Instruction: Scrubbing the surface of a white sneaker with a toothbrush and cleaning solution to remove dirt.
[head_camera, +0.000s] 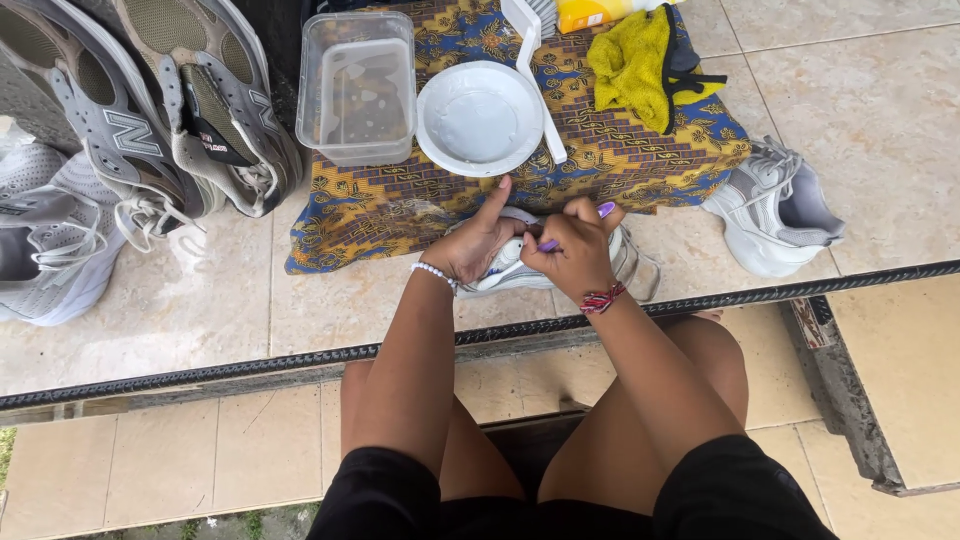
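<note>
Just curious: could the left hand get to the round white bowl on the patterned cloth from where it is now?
Probably yes. The left hand is on a white shoe just below the white bowl, and only bare patterned cloth lies between. It would have to let go of the shoe first.

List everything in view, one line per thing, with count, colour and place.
shoe in hand: one, white, on the tiles under both hands
small brush: one, purple handle, in the right hand
patterned cloth: one, yellow and blue, ahead of the hands
plastic box: one, clear, on the cloth
bowl: one, white, on the cloth
rag: one, yellow, on the cloth
grey shoes: several, far left
white shoe: one, right
left hand: steadies the shoe
right hand: grips the brush
</note>
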